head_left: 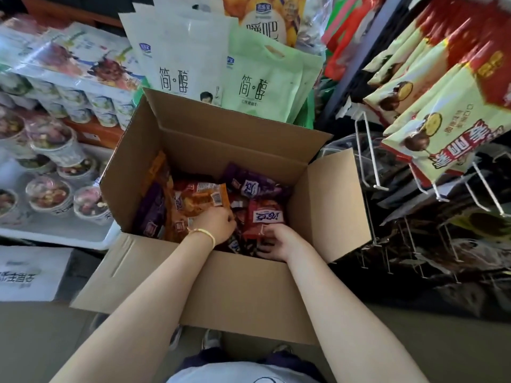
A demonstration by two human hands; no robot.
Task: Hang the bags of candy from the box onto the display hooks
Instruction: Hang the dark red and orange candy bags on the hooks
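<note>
Matt brown cardboard box, glossy plastic candy bags, white metal wire hooks

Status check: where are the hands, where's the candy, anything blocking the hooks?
Both hands in the cardboard box: left hand on orange bag, right hand gripping red bag. Nothing lifted. Empty white hooks at right, unobstructed.

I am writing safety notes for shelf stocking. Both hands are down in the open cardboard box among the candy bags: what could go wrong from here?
1. The left hand and right hand dig in a loose pile of purple, orange and red candy bags, so extra bags may lift out and drop.
2. The bare white wire display hooks jut out right beside the open brown cardboard box; a rising arm could catch one.
</note>
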